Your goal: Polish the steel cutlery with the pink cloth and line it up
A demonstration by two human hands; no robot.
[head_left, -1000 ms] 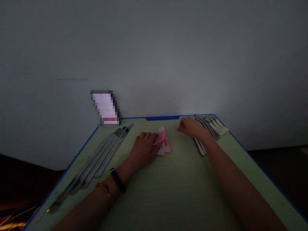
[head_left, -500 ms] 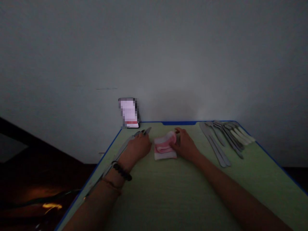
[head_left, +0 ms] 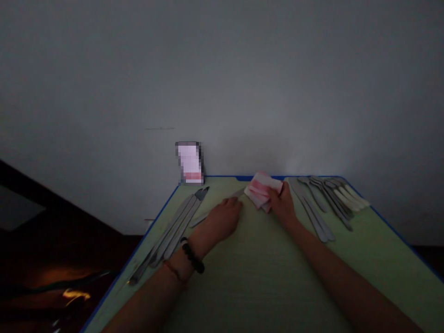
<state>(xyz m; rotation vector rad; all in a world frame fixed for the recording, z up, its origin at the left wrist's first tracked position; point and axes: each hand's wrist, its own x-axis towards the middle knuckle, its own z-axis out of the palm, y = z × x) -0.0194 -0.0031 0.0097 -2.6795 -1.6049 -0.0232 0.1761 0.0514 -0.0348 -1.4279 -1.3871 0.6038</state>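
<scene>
Head view: a folded pink-and-white striped cloth (head_left: 262, 191) lies at twelve o'clock on the green table (head_left: 263, 277), pinched by the right hand (head_left: 284, 203). At ten o'clock, the left hand (head_left: 222, 221) holds a knife (head_left: 204, 215), fingers curled around it.

No readable writing anywhere in the dim view.

The one likely bearer of text, a small upright card (head_left: 189, 163) leaning on the wall at the far edge of the tabletop (head_left: 263, 273), is blurred into pale blocks with a red band near its foot, so no word, number or brand can be made out on it. The pink and white folded cloth (head_left: 261, 190), the row of knives (head_left: 176, 226) and the spoons (head_left: 329, 196) show no marks, stamps or labels that can be read in this light.
</scene>
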